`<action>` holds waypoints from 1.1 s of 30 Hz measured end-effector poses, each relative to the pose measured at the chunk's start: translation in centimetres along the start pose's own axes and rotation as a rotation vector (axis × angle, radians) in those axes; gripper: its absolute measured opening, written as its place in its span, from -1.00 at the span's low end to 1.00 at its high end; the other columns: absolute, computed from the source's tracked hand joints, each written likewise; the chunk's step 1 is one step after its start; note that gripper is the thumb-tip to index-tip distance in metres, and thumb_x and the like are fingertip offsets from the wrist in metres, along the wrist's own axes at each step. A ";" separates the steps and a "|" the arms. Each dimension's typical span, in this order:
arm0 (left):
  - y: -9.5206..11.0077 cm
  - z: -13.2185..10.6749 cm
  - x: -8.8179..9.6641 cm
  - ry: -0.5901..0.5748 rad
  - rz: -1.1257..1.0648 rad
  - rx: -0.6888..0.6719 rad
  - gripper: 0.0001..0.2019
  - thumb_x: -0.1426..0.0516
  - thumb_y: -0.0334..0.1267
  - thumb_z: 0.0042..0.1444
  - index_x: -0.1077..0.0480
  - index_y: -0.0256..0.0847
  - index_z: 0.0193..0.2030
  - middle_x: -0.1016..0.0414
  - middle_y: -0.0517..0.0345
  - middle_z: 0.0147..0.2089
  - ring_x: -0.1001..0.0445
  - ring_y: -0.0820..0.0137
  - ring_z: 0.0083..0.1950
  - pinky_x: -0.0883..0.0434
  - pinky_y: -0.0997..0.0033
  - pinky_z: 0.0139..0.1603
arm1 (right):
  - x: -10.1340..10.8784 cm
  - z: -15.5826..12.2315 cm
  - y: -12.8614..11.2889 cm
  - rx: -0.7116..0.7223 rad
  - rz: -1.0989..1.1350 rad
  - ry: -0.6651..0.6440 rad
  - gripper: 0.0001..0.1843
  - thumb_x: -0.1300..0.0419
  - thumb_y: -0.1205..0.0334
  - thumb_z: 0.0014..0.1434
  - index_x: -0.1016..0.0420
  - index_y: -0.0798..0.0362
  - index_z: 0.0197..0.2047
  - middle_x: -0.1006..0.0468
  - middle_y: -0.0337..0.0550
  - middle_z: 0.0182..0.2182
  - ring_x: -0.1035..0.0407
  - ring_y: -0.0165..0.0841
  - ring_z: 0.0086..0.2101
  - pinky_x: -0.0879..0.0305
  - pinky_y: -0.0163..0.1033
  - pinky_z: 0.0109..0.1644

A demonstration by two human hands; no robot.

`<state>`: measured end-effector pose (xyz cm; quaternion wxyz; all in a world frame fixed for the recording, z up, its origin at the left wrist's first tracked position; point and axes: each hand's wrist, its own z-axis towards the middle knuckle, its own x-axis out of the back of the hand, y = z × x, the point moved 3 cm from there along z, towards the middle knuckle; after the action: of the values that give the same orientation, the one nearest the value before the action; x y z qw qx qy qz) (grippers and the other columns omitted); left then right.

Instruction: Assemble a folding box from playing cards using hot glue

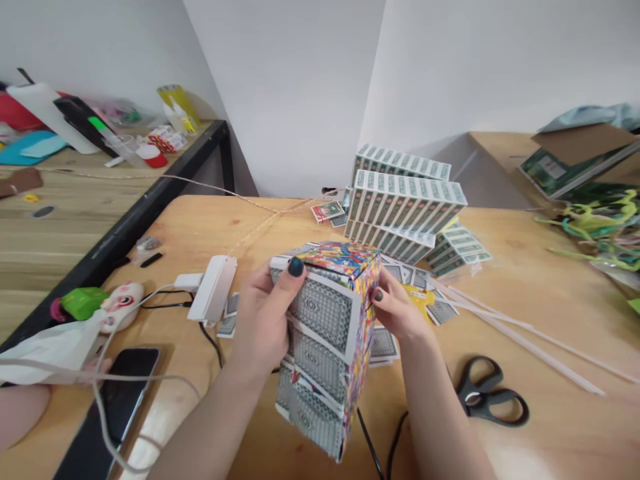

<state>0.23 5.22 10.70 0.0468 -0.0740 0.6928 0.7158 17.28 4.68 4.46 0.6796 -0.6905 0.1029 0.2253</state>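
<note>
Between my two hands, raised over the table, is a box (367,313) with a brightly coloured patterned surface. Rows of grey-backed playing cards (320,310) cover the side that faces left and toward me. My left hand (267,313) grips the box's left edge, its thumb pressed on the top card. On the right side, my right hand (400,307) holds the patterned face with the thumb in front; its other fingers are mostly hidden behind the box. Loose playing cards (383,343) lie under and behind it.
Stacked card packs (405,200) stand behind the box. Black scissors (490,393) and pale strips (525,340) lie at right. On the left are a white power strip (214,287), a phone (115,407), cables and a plush toy (120,307). An open carton (575,153) sits far right.
</note>
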 end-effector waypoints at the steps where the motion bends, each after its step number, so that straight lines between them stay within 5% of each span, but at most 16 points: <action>1: -0.3 0.2 -0.1 -0.009 0.002 0.028 -0.59 -0.23 0.17 -0.05 -0.44 -0.19 -0.43 -0.56 0.14 -0.49 -0.58 0.28 -0.38 -0.50 0.39 -0.44 | 0.3 0.1 0.7 -0.049 0.027 -0.024 -0.37 -0.39 -0.03 -0.09 -0.39 -0.07 0.05 -0.53 -0.10 0.00 -0.43 -0.17 0.01 -0.38 0.01 0.08; 6: -1.2 0.4 -0.2 -0.031 0.114 0.018 -0.63 -0.21 0.10 0.03 -0.46 -0.22 -0.36 -0.58 0.11 -0.41 -0.57 0.29 -0.27 -0.49 0.43 -0.36 | 0.7 0.3 2.7 -0.113 0.150 0.047 -0.29 -0.39 0.09 -0.15 -0.36 -0.12 0.11 -0.61 -0.24 -0.13 -0.53 -0.29 -0.21 -0.46 -0.12 -0.05; 10: -0.7 0.0 -0.3 -0.287 0.138 0.087 -0.50 -0.35 -0.08 -0.11 -0.40 -0.20 -0.02 -0.59 0.00 -0.13 -0.56 0.20 -0.08 -0.52 0.29 -0.14 | 0.2 0.6 2.5 -0.073 0.199 0.096 -0.22 -0.38 0.12 -0.18 -0.32 -0.14 0.17 -0.52 -0.20 0.07 -0.47 -0.22 -0.02 -0.35 -0.07 0.13; 13: -0.5 0.0 -0.2 -0.416 0.151 0.132 -0.38 -0.41 -0.17 -0.22 -0.33 -0.16 0.01 -0.54 -0.04 0.00 -0.51 0.17 0.04 -0.49 0.22 -0.03 | 0.3 0.6 1.9 -0.085 0.178 0.116 -0.16 -0.39 0.05 -0.22 -0.32 -0.13 0.18 -0.51 -0.16 0.08 -0.42 -0.13 0.05 -0.31 0.02 0.17; 17: -1.1 0.6 0.1 -0.343 0.131 0.103 -0.34 -0.39 -0.14 -0.17 -0.24 -0.16 0.06 -0.50 -0.08 0.02 -0.52 0.19 0.02 -0.48 0.19 -0.01 | 1.2 -0.1 0.5 -0.110 0.102 0.229 -0.21 -0.39 -0.05 -0.21 -0.39 -0.04 0.13 -0.60 -0.09 -0.08 -0.50 -0.06 -0.08 -0.41 0.10 0.06; 20: -1.2 0.9 0.3 -0.252 0.251 -0.054 -0.32 -0.32 -0.09 -0.04 -0.18 -0.12 0.21 -0.39 -0.12 0.15 -0.43 0.20 0.14 -0.41 0.14 0.13 | 1.6 -1.0 -1.4 -0.004 0.023 0.328 -0.24 -0.39 0.01 -0.13 -0.35 -0.07 0.16 -0.58 -0.09 -0.05 -0.49 -0.08 -0.06 -0.44 0.06 0.02; 23: -0.9 0.7 -0.1 -0.324 0.293 -0.180 -0.47 -0.19 -0.10 0.13 -0.24 -0.06 0.24 -0.29 -0.08 0.28 -0.27 0.20 0.31 -0.27 0.12 0.29 | 1.7 -1.7 -3.0 0.130 -0.097 0.421 -0.18 -0.42 0.15 -0.11 -0.25 -0.16 0.22 -0.52 -0.13 0.05 -0.47 -0.13 -0.03 -0.45 0.02 0.01; 27: -0.3 0.2 -0.9 -0.440 0.224 -0.134 -0.60 -0.08 -0.11 0.23 -0.36 -0.09 0.19 -0.38 0.00 0.25 -0.30 0.21 0.30 -0.31 0.14 0.27 | 1.5 -2.0 -4.0 0.234 -0.229 0.490 -0.09 -0.45 0.24 -0.13 -0.16 -0.24 0.26 -0.45 -0.16 0.11 -0.47 -0.17 -0.03 -0.40 0.04 0.08; 33: -0.3 0.4 -0.7 -0.346 0.121 -0.047 -0.67 -0.07 -0.08 0.24 -0.47 -0.07 0.08 -0.44 0.07 0.19 -0.30 0.25 0.30 -0.27 0.16 0.31 | 0.8 -2.3 -4.9 0.218 -0.318 0.479 -0.12 -0.44 0.23 -0.10 -0.18 -0.24 0.25 -0.48 -0.15 0.05 -0.49 -0.18 -0.09 -0.47 -0.02 -0.02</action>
<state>1.01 5.65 10.52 0.1206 0.0910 0.6605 0.7355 20.54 2.80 8.43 0.7327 -0.6546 0.1745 -0.0655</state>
